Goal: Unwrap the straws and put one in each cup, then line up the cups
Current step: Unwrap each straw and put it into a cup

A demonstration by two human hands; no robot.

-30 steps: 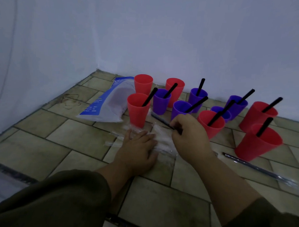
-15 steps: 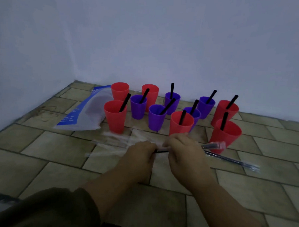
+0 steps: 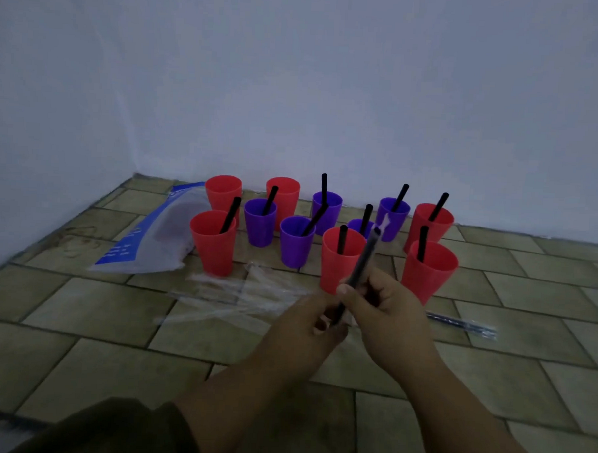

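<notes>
Now that the wrapped straw (image 3: 364, 260) swings up from level to point at one o'clock, the left hand (image 3: 307, 324) pinches its lower end and the right hand (image 3: 386, 309) grips its middle; stripping seems under way, with two red cups (image 3: 223, 192) at eleven o'clock awaiting straws.

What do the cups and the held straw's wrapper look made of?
Cups: likely plastic, opaque, matte, evenly coloured red or purple, thin rims. Wrapper: thin clear film, probably plastic; the black straw shows through and its free tip looks crinkled.
</notes>
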